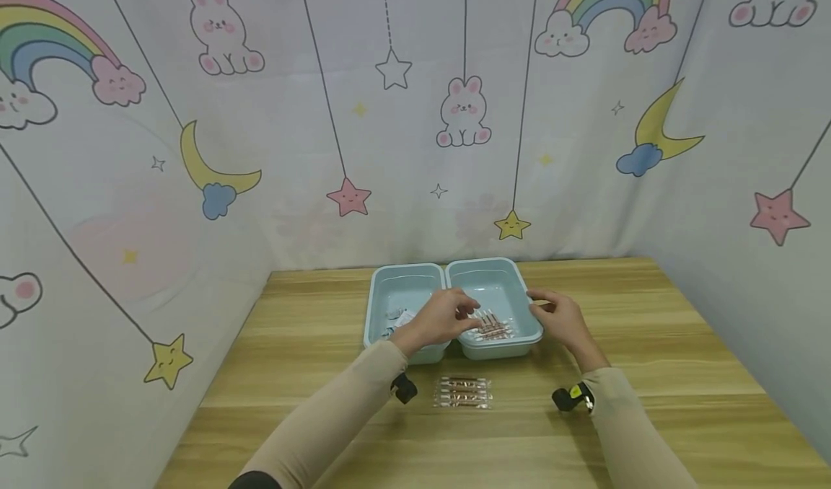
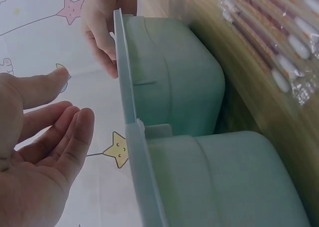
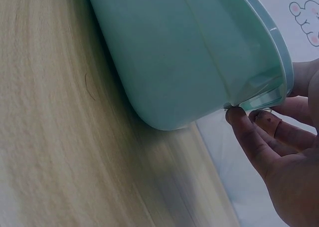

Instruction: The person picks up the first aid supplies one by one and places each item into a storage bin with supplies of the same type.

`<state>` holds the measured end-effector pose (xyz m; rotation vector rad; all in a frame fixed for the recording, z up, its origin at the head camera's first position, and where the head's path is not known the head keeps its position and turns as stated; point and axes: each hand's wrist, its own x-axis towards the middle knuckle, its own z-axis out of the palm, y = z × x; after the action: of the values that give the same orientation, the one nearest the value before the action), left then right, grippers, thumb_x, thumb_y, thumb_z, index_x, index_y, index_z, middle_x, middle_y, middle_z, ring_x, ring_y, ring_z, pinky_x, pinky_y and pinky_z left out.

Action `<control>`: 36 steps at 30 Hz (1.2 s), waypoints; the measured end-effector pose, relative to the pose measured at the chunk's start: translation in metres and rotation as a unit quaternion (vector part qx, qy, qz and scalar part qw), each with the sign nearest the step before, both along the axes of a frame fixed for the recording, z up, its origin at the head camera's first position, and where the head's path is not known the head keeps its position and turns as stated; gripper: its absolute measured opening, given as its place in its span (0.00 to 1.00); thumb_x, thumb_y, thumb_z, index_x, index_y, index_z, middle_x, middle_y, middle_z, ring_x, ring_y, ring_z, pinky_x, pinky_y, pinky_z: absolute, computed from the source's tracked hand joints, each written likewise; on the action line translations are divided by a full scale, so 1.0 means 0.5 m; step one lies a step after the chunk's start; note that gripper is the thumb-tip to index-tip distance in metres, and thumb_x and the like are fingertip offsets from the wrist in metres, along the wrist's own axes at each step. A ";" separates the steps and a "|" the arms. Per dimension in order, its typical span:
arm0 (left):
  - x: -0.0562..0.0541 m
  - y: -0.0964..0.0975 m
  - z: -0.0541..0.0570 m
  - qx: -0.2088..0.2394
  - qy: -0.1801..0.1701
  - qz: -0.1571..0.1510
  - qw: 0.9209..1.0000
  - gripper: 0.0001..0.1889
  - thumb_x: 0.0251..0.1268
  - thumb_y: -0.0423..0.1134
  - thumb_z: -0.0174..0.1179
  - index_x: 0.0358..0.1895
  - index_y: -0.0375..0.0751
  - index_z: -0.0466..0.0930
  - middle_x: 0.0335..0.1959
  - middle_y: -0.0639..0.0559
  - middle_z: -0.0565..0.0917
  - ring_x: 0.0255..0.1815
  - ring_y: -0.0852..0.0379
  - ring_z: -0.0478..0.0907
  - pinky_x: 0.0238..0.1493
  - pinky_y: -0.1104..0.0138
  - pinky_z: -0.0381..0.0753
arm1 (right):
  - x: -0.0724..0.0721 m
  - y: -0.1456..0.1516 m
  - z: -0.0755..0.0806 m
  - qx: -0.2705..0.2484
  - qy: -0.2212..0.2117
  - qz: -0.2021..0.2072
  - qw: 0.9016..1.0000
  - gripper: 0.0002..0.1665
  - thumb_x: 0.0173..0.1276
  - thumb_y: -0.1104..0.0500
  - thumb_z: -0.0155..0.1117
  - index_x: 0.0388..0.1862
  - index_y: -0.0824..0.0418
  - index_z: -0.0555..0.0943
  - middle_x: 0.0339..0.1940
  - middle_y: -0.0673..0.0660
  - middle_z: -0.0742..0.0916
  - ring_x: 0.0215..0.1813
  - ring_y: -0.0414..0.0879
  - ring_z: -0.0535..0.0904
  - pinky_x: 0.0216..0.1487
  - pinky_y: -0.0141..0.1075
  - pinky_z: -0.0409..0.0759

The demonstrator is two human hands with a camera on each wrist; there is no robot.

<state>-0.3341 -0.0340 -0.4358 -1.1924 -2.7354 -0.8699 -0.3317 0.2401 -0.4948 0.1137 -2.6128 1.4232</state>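
Note:
My left hand point(image 1: 443, 317) hovers over the near part of the right light-blue plastic bin point(image 1: 483, 267). Its thumb and fingers are bent a little and stand apart with nothing between them, as the left wrist view shows. Individually wrapped cotton swabs point(image 1: 495, 329) with brown sticks and white tips lie in a loose pile in that bin. At the bin's right side, my right hand point(image 1: 563, 323) grips the rim point(image 3: 285, 62), its fingers curled at the outside wall near a corner. Several more wrapped cotton swabs point(image 1: 462, 394) lie in a neat stack on the table before the bins.
A matching left bin point(image 1: 409, 268) stands against the right one and holds small white and blue packets point(image 1: 397, 317), partly hidden by my left forearm. Both stand on a wood-grain table point(image 1: 311, 330). Behind it hangs a patterned white curtain point(image 1: 415, 229).

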 end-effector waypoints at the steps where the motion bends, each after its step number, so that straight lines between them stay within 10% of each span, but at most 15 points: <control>1: 0.000 0.000 -0.001 0.001 0.001 -0.001 1.000 0.16 0.63 0.41 0.66 0.52 0.39 0.84 0.37 0.51 0.82 0.36 0.62 0.80 0.37 0.78 0.79 | 0.000 0.000 0.000 0.000 -0.001 0.000 1.000 0.21 0.70 0.60 0.58 0.60 0.63 0.79 0.60 0.67 0.81 0.53 0.61 0.83 0.42 0.38 0.84; 36: 0.040 -0.022 0.005 0.005 0.031 -0.030 0.999 0.15 0.62 0.40 0.67 0.50 0.40 0.85 0.34 0.52 0.84 0.33 0.65 0.79 0.35 0.80 0.78 | -0.007 0.005 -0.009 0.004 0.012 -0.002 1.000 0.21 0.70 0.61 0.59 0.60 0.65 0.79 0.59 0.68 0.82 0.51 0.61 0.84 0.39 0.34 0.84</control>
<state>-0.3143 -0.0448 -0.4333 -1.2823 -2.6561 -0.8368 -0.3351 0.2424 -0.4995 0.1244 -2.5974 1.4019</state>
